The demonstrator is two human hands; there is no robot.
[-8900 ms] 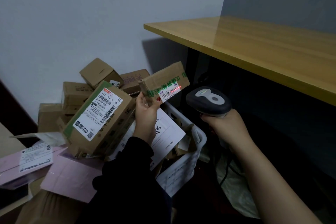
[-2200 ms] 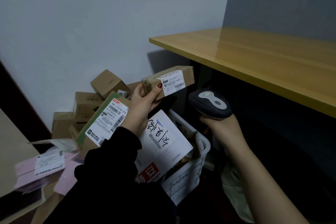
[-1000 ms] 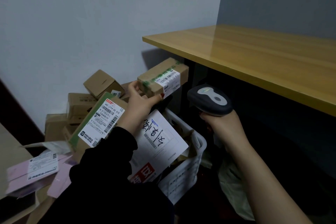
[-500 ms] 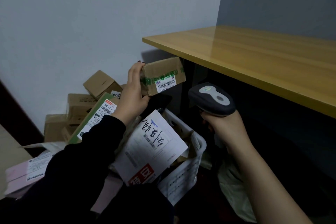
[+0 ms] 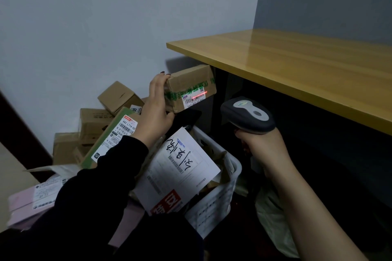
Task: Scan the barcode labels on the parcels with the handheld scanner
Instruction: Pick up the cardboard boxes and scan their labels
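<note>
My left hand [image 5: 156, 106] grips a small cardboard parcel [image 5: 191, 82] with green tape by its left end, holding it up in front of the wall. Its white barcode label [image 5: 194, 99] faces me, and a red scan line crosses the label's top. My right hand [image 5: 263, 144] grips the handle of the dark handheld scanner [image 5: 247, 115], whose head points left at the parcel from a short distance.
A white plastic basket [image 5: 214, 203] below my hands holds a white flat mailer [image 5: 180, 167] and other parcels. Several cardboard boxes [image 5: 95, 121] pile against the wall at left. Pink mailers [image 5: 31, 199] lie at lower left. A wooden tabletop [image 5: 297, 70] juts out at right.
My left hand turned the small parcel so its label faces the scanner, and the red scan line has appeared on the label. The scanner has stayed almost still.
</note>
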